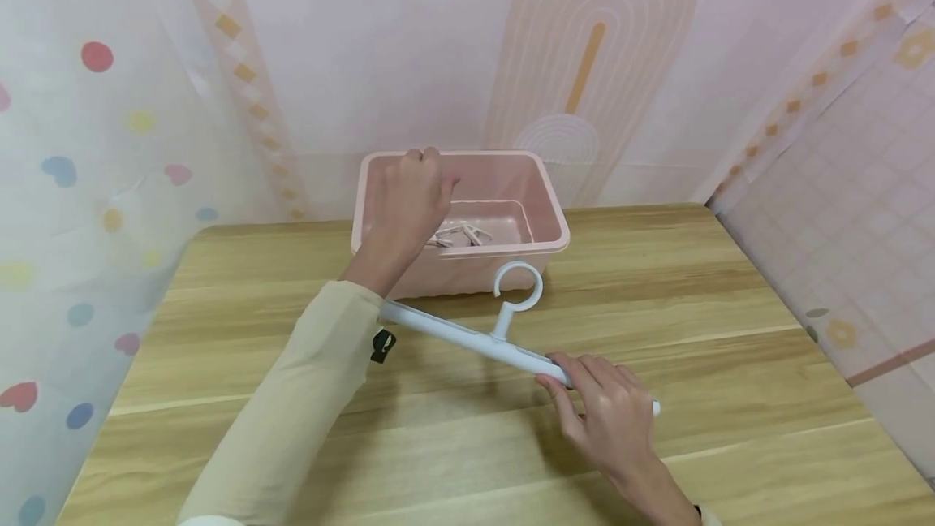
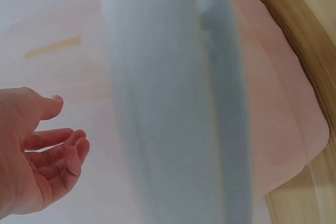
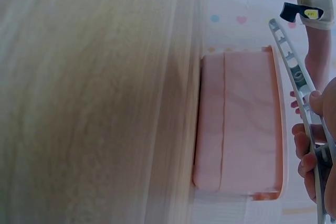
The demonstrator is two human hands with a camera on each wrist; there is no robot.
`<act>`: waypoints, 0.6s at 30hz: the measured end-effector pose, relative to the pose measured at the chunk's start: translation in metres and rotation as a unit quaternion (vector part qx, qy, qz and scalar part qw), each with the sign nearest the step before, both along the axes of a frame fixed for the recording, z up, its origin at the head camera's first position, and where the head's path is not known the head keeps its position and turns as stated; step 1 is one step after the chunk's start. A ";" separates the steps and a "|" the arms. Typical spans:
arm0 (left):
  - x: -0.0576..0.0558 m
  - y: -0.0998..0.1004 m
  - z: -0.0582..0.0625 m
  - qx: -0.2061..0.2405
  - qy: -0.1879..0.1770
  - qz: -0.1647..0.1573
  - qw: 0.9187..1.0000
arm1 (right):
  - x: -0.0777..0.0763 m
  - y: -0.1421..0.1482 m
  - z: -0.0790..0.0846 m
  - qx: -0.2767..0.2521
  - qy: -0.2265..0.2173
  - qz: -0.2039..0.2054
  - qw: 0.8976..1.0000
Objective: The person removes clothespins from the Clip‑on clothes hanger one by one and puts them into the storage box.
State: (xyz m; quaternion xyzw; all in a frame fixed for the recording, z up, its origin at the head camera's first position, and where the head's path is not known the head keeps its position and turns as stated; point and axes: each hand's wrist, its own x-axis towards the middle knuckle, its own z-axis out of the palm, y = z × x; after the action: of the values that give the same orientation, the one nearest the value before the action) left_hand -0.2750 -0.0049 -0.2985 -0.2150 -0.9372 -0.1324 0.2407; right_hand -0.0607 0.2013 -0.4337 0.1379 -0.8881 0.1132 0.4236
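Observation:
A white plastic clothes hanger with a round hook slants across the head view above the wooden table. My right hand grips it near its right end, thumb on the near side. Its hollow ribbed underside shows in the right wrist view. My left hand is over the pink plastic basket; its fingers are loosely bent with nothing between them in the left wrist view. The hanger's far left end is hidden behind the left forearm. Several white clothespins lie on the basket floor, partly covered by the left wrist.
The basket stands at the back of the wood-grain table, close to a patterned fabric backdrop. More printed cloth hangs at the left and right sides. A black wrist strap shows beside the left sleeve.

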 end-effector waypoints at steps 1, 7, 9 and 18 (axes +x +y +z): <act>0.002 0.000 0.001 0.004 0.001 -0.008 1.000 | -0.001 0.000 0.000 0.000 -0.002 -0.001 1.000; 0.019 0.002 0.005 0.029 0.014 -0.063 0.998 | -0.003 0.003 0.000 -0.003 -0.005 -0.003 1.000; 0.026 0.002 0.005 0.029 0.020 -0.072 0.997 | -0.003 0.003 0.000 -0.003 -0.007 -0.002 1.000; 0.051 -0.003 -0.004 0.040 0.041 -0.069 0.996 | -0.004 0.006 0.004 -0.011 -0.003 -0.002 1.000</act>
State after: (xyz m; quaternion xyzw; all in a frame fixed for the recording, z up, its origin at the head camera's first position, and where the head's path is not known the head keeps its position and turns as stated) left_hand -0.2239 -0.0076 -0.3027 -0.2746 -0.9033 -0.1775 0.2778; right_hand -0.0647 0.2077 -0.4301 0.1311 -0.8885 0.1224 0.4223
